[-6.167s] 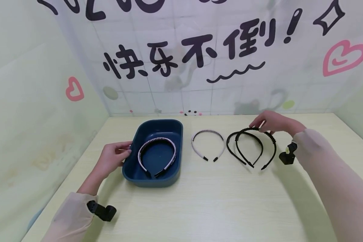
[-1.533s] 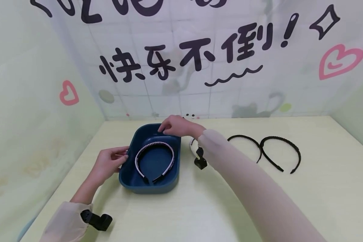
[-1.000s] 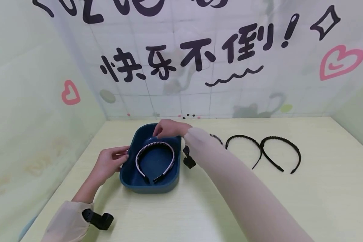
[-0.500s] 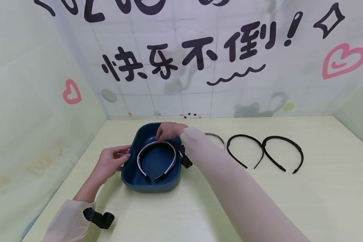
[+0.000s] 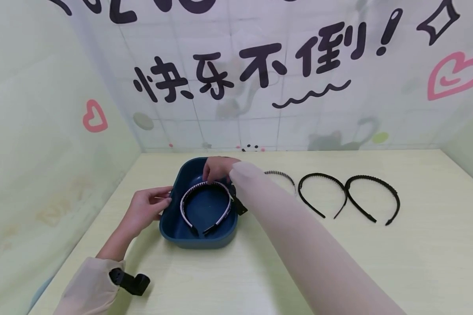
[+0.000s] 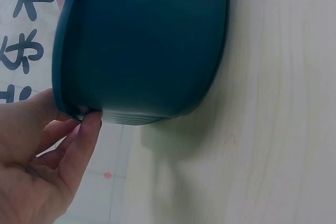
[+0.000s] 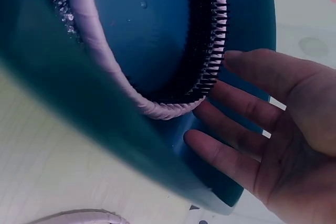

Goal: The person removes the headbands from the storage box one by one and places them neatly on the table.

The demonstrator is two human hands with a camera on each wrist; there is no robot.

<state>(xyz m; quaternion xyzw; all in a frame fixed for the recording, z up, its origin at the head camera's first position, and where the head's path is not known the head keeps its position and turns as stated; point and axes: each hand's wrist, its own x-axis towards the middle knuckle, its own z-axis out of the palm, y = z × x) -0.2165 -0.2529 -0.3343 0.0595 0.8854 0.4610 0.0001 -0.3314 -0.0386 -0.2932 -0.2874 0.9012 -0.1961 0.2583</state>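
Note:
A dark blue plastic basin (image 5: pixel 217 242) stands on the table. My left hand (image 5: pixel 147 205) pinches its left rim, thumb and fingers on either side, as the left wrist view shows. Inside lies a pale pink headband (image 5: pixel 184 210) with black teeth along its inner side; more black banding lies close against it, and clear beads (image 7: pixel 64 9) show beside it. My right hand (image 5: pixel 217 168) reaches over the back of the basin to the headband's top. In the right wrist view its thumb and spread, slightly bent fingertips are right at the toothed band's outer edge.
To the right of the basin lie a pale headband (image 5: pixel 280 173), partly behind my right sleeve, and two black headbands, one in the middle (image 5: pixel 321 175) and one farther right (image 5: pixel 372 178). A printed cloth (image 5: pixel 256 118) hangs behind the table.
Earlier my right hand held a black headband, which now lies farther right. It then moved left over the basin and lowered to the pink headband. My left hand has kept hold of the rim.

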